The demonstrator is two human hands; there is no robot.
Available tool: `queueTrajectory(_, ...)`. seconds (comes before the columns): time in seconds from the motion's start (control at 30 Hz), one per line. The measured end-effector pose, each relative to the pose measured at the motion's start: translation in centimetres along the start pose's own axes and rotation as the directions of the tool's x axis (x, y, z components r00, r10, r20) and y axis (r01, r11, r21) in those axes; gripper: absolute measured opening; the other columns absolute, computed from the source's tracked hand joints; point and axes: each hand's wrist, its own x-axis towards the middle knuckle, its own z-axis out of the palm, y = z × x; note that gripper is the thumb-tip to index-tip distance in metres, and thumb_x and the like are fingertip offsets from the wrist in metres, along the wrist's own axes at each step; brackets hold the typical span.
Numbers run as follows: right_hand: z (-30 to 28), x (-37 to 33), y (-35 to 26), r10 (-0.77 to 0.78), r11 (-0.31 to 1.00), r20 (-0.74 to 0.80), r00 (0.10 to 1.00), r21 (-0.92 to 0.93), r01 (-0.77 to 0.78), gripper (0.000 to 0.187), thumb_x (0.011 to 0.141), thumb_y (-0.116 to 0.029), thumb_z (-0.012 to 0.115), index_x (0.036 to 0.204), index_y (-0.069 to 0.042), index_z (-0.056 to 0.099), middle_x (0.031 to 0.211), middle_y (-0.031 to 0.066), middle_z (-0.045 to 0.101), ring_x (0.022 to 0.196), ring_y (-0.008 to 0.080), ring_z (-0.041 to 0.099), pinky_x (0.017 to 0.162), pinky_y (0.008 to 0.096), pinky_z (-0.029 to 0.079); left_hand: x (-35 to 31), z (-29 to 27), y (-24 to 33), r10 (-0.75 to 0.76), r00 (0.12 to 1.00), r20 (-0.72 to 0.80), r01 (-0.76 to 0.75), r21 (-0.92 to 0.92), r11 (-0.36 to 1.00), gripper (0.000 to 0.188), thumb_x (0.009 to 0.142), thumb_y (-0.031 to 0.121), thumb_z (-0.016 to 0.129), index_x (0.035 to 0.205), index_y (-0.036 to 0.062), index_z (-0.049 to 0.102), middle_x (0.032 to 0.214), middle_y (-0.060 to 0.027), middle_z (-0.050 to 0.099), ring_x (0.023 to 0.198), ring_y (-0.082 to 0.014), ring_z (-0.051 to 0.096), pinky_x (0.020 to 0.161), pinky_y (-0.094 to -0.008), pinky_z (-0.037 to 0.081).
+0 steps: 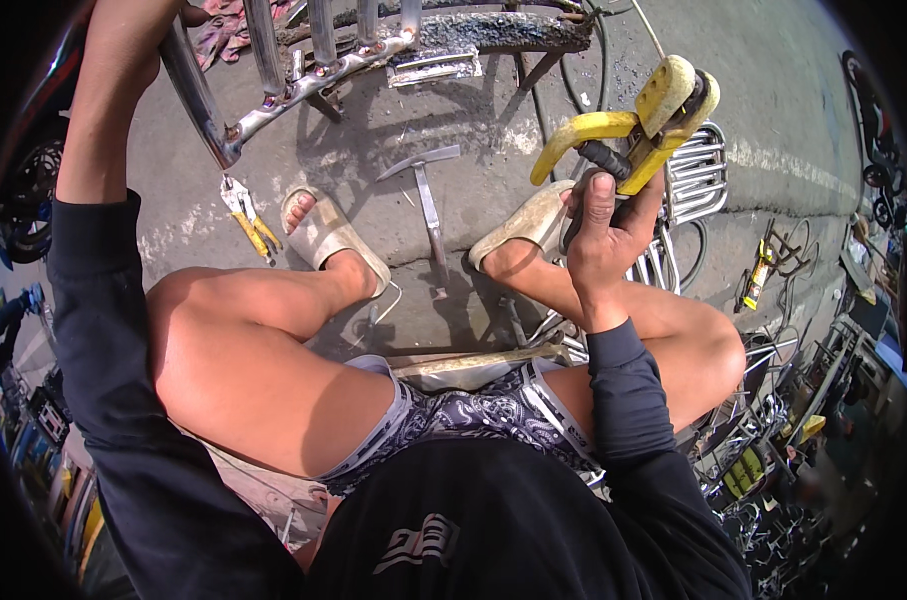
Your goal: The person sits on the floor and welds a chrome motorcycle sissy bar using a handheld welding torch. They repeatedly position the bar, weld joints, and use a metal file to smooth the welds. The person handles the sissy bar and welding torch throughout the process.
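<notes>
My right hand (611,240) is closed around the dark handle of a yellow welding electrode holder (663,110). A thin welding rod (649,30) sticks up from its jaws, apart from the metalwork. My left hand (149,45) reaches to the upper left edge, where the picture cuts off most of it. Its visible fingers bend around the end bar of a welded metal tube frame (265,55). The frame's bars join a crosspiece with bright and scorched weld spots. Between my feet lies a chipping hammer (428,205). Yellow-handled locking pliers (248,218) rest beside my left foot.
A crusted metal support (503,32) stands behind the frame, with cables running past it. Bent silver tubing (698,175) lies beyond my right hand. A yellow packet (758,272) is at right, above piled metal parts (773,420). A motorcycle wheel (38,185) stands at far left.
</notes>
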Motion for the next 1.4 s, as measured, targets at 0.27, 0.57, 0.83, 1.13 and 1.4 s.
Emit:
queueTrajectory(0.27,-1.9,3.5,3.5,0.125,0.810,-0.066,0.990,-0.570,-0.140,0.086,0.091,-0.008,0.067,0.164,-0.007,0.021,0.130,0.0296,0.061,0.102,0.0378,0.070,0.097,0.0454,0.052,-0.3,-1.0,1.3,-0.012,1.000,0.018,0.013,-0.041,0.999,0.046,0.107,0.033,0.056,0.141,0.0013,0.057,0.104,-0.0175,0.074,0.074,-0.0193,0.074,0.045,-0.0264,0.054)
queueTrajectory(0.57,-0.2,8.3,16.9,0.208,0.602,-0.076,0.975,-0.775,-0.189,0.059,0.081,-0.014,0.075,0.138,-0.003,0.063,0.104,0.0301,0.073,0.106,0.0445,0.069,0.101,0.0486,0.051,0.1,-1.7,-1.9,-0.025,0.999,0.044,0.035,-0.242,0.970,0.042,0.105,0.031,0.061,0.135,0.0015,0.060,0.094,-0.0161,0.073,0.071,-0.0207,0.073,0.046,-0.0285,0.056)
queueTrajectory(0.83,9.8,-2.6,17.5,-0.038,0.615,0.230,0.972,-0.762,0.204,0.051,0.086,-0.011,0.073,0.136,-0.012,0.060,0.147,0.0175,0.047,0.137,0.0395,0.041,0.114,0.0489,0.037,2.1,-1.6,-8.0,-0.116,0.990,0.081,0.139,-0.408,0.902,0.039,0.104,0.033,0.065,0.125,0.0004,0.062,0.084,-0.0114,0.069,0.066,-0.0165,0.069,0.045,-0.0249,0.052)
queueTrajectory(1.13,12.6,-17.5,18.8,0.736,0.504,0.348,0.580,-0.854,-0.127,0.058,0.095,-0.032,0.073,0.134,-0.006,0.040,0.117,0.0279,0.066,0.101,0.0458,0.071,0.084,0.0535,0.059,2.2,-1.3,-7.4,-0.076,0.994,0.075,0.097,-0.341,0.935,0.041,0.104,0.037,0.064,0.122,0.0005,0.062,0.086,-0.0124,0.069,0.068,-0.0180,0.070,0.045,-0.0254,0.052)
queueTrajectory(1.4,11.5,-15.6,17.7,0.655,0.590,0.267,0.707,-0.765,-0.258,0.041,0.092,-0.015,0.062,0.123,0.004,0.041,0.108,0.0382,0.066,0.100,0.0537,0.067,0.090,0.0583,0.054,1.4,-1.3,-3.2,-0.011,0.999,0.041,0.019,-0.221,0.975,0.041,0.104,0.034,0.063,0.128,0.0008,0.062,0.089,-0.0156,0.074,0.067,-0.0201,0.073,0.044,-0.0288,0.052)
